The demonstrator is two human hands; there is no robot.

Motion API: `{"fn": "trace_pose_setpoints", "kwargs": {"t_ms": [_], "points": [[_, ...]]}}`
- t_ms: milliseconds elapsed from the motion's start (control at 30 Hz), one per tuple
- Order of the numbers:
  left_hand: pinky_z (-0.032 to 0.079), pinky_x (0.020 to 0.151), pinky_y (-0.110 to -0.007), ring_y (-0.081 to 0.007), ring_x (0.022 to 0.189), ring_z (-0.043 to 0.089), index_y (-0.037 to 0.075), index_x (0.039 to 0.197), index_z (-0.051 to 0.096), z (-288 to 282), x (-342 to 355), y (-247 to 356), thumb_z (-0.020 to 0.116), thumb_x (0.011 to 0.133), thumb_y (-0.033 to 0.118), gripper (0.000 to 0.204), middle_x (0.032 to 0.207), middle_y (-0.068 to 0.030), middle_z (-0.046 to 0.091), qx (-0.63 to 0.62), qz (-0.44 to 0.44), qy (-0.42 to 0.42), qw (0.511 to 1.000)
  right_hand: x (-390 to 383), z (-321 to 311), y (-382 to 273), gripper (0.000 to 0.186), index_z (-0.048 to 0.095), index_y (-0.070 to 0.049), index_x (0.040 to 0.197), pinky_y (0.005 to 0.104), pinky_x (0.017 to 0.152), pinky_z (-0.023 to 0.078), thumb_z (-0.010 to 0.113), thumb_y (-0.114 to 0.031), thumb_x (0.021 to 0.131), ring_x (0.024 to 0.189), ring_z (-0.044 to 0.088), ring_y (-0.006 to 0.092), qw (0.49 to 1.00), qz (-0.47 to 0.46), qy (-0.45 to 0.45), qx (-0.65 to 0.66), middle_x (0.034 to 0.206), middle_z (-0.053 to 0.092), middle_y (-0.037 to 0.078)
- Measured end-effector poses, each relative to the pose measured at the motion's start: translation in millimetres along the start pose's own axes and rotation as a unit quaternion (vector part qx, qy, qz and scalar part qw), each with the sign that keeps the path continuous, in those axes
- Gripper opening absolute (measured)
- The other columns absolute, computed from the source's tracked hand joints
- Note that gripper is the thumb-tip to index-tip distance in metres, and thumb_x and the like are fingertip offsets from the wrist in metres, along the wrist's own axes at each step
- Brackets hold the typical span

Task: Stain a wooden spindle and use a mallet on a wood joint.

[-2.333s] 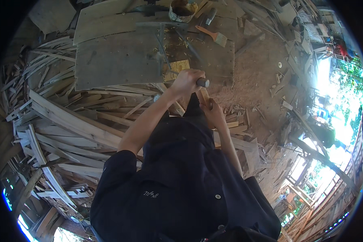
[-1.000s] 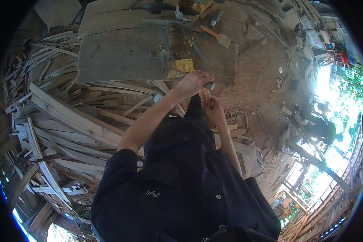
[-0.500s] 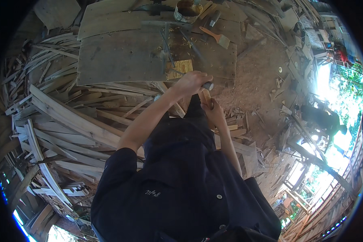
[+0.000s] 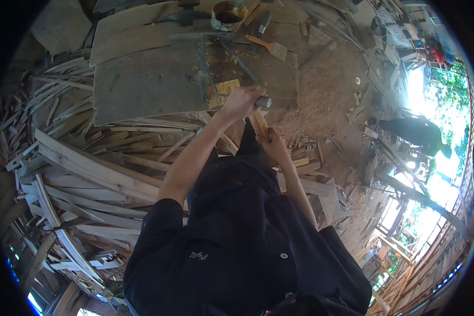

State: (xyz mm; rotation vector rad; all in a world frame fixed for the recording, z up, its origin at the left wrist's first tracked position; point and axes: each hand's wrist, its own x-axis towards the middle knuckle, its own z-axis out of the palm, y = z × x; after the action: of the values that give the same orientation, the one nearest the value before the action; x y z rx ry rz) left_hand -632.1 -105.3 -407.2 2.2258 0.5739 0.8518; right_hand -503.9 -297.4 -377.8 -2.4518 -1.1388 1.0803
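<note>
My left hand (image 4: 239,102) is closed around a dark cylindrical piece (image 4: 263,102) with a pale round end, at the top of a wooden handle-like bar (image 4: 259,120). Lower down, my right hand (image 4: 274,145) grips that bar, which points up away from my body. Just beyond my hands, a plywood board (image 4: 142,79) carries a yellow square piece (image 4: 227,86), dark metal rods and bars (image 4: 245,67), wood shavings, a paintbrush (image 4: 273,47) with an orange handle, another tool (image 4: 264,22) and a stained bucket (image 4: 228,16).
Long timber offcuts (image 4: 97,166) are heaped on the left and around my legs. Dirt floor (image 4: 326,95) with scraps lies to the right. A person in dark clothing (image 4: 416,134) bends over near the bright open side at the far right, among leaning planks.
The view has swung slightly, shifting the board left. My hands keep their grip and have barely moved relative to my body. The other person on the right has come further into view since the first frame.
</note>
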Motion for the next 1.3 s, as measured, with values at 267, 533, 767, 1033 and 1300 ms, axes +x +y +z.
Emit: {"fn": "trace_pose_setpoints", "kwargs": {"t_ms": [267,533,767,1033,1300], "points": [[0.056,0.060,-0.042,-0.0332,0.072,0.070,0.009,0.095,0.062,9,-1,-2,0.076,0.075,0.010,0.025,0.081,-0.0091,0.069,0.013,0.019,0.026,0.999,4,3,9,0.073,0.052,0.009,0.140,0.0508,0.099,0.051,0.073,-0.041,0.091,0.119,0.064,0.0491,0.999,-0.032,-0.004,0.044,0.121,0.066,0.036],[0.052,0.056,-0.043,-0.0338,0.066,0.068,0.008,0.083,0.057,3,6,2,0.074,0.079,0.011,0.017,0.072,-0.0110,0.064,-0.021,-0.014,0.033,0.999,7,-1,24,0.072,0.054,0.007,0.137,0.0518,0.095,0.052,0.072,-0.046,0.092,0.116,0.065,0.0493,0.999,-0.015,0.007,0.051,0.117,0.067,0.036],[0.055,0.059,-0.043,-0.0336,0.068,0.070,0.009,0.087,0.061,7,2,-3,0.075,0.076,0.012,0.018,0.071,-0.0113,0.067,0.001,-0.024,0.055,0.998,-33,-13,-3,0.049,0.058,0.005,0.115,0.0412,0.074,0.052,0.066,-0.041,0.099,0.082,0.066,0.0268,0.924,-0.031,0.255,0.285,0.094,0.065,0.019],[0.056,0.061,-0.044,-0.0328,0.069,0.071,0.010,0.087,0.061,19,1,-5,0.073,0.073,0.011,0.018,0.071,-0.0113,0.068,0.042,-0.015,0.067,0.997,-53,-8,-16,0.038,0.047,0.004,0.127,0.0346,0.067,0.048,0.056,-0.027,0.105,0.077,0.056,0.0195,0.964,-0.052,0.129,0.227,0.096,0.055,0.011],[0.055,0.058,-0.045,-0.0324,0.067,0.071,0.010,0.089,0.061,27,3,-12,0.074,0.071,0.012,0.022,0.069,-0.0106,0.067,0.062,0.007,0.045,0.997,-50,7,-4,0.034,0.046,-0.003,0.125,0.0276,0.062,0.045,0.052,-0.031,0.108,0.071,0.052,0.0121,0.945,-0.084,0.071,0.308,0.087,0.052,0.005]]}}
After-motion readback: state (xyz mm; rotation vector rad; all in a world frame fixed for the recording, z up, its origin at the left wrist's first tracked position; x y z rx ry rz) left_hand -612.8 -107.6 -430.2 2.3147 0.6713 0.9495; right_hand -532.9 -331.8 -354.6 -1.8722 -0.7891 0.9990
